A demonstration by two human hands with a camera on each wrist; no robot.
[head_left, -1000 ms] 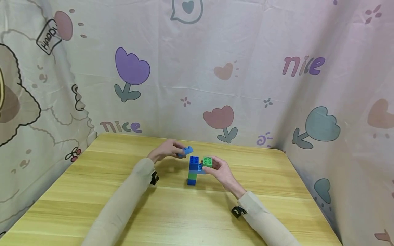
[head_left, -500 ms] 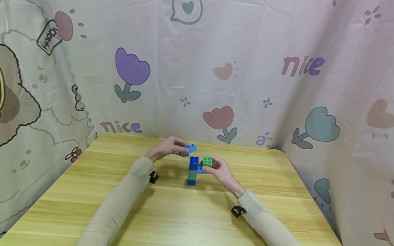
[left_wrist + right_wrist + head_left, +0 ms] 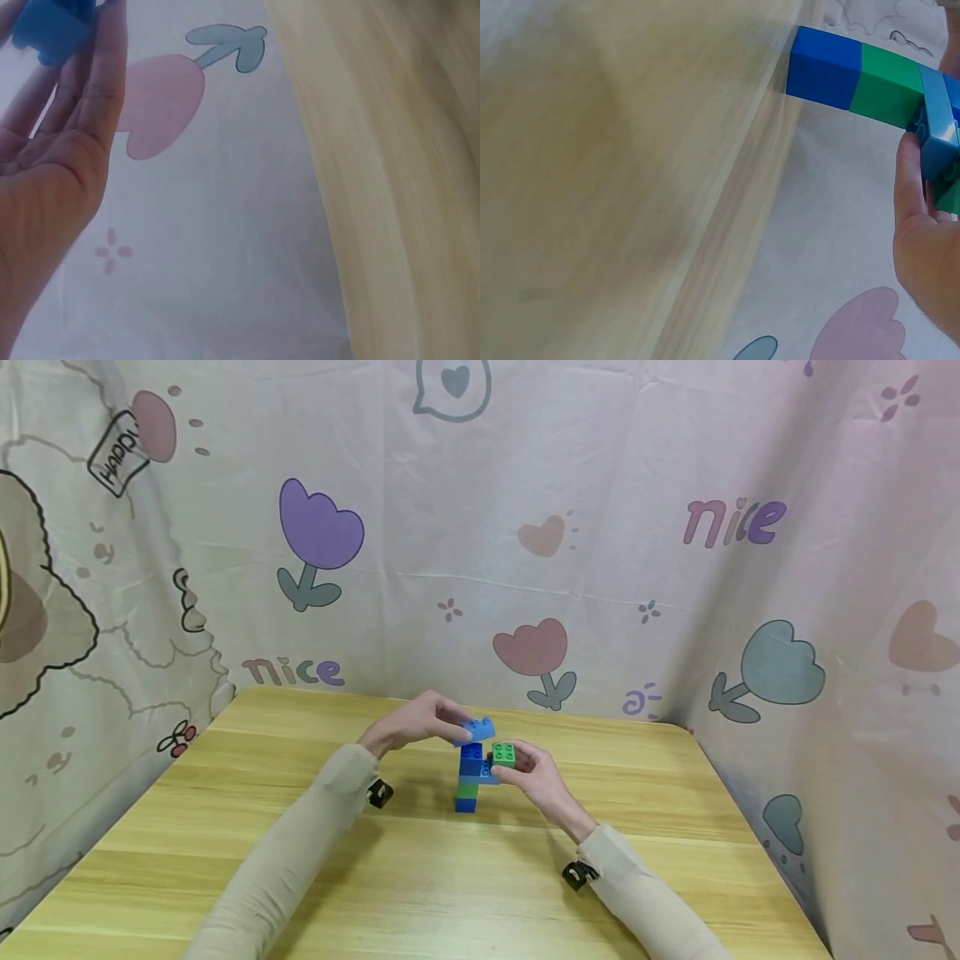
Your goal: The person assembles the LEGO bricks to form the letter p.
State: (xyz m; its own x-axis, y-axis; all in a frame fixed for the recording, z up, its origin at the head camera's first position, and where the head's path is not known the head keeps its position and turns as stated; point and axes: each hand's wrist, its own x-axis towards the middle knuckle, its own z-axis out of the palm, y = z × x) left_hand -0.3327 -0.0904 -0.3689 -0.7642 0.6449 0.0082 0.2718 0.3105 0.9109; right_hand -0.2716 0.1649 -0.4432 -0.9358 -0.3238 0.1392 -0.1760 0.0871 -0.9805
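Observation:
A tower of toy building bricks stands upright on the table, with a dark blue bottom brick (image 3: 825, 67), a green brick (image 3: 889, 82), a light blue brick (image 3: 491, 779) jutting right, and a dark blue top brick (image 3: 471, 764). My left hand (image 3: 414, 723) pinches a loose light blue brick (image 3: 483, 727) with a curved underside, slightly tilted, right over the tower's top. It shows partly cut off in the left wrist view. My right hand (image 3: 542, 781) grips a small green brick (image 3: 503, 753) above the jutting piece, its fingers (image 3: 909, 176) reaching to that piece's underside.
The wooden table (image 3: 480, 893) has its far edge just behind the hands. A patterned curtain (image 3: 450, 527) hangs behind the table and along both sides. Each wrist carries a small black camera, such as the left one (image 3: 380, 793).
My left hand has moved right with the light blue brick, rising slightly and then coming down, from left of the tower to over its top. My right hand has stayed at the green brick.

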